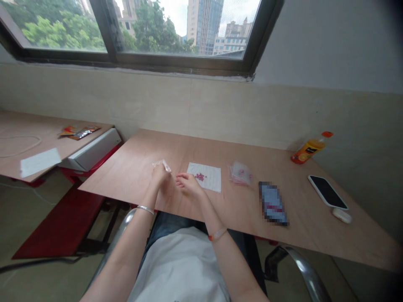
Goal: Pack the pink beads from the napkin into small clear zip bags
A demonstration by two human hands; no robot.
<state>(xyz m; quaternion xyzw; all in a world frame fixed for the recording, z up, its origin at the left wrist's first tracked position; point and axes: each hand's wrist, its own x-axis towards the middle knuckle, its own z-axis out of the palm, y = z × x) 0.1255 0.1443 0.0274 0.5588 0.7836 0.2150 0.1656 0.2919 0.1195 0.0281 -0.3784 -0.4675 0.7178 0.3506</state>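
My left hand (160,175) is closed on a small clear plastic bag (163,164), whose crinkled film shows beyond the fingers. Just to the right, my right hand (189,183) hovers low over the table with its fingers curled together. Anything in those fingers is too small or hidden to make out. Beside the right hand lies a white paper sheet (213,178). A loose cluster of small pinkish-red beads (200,177) rests on its left part. Farther right is a stack of clear bags (241,173) with something pink in them.
A blurred-out phone-like item (272,204) lies on the wooden table (217,214). At the right are a white-framed phone (328,192), a white case (342,215) and an orange drink bottle (310,149). A second table (19,121) at left holds packets (82,131) and paper (40,162).
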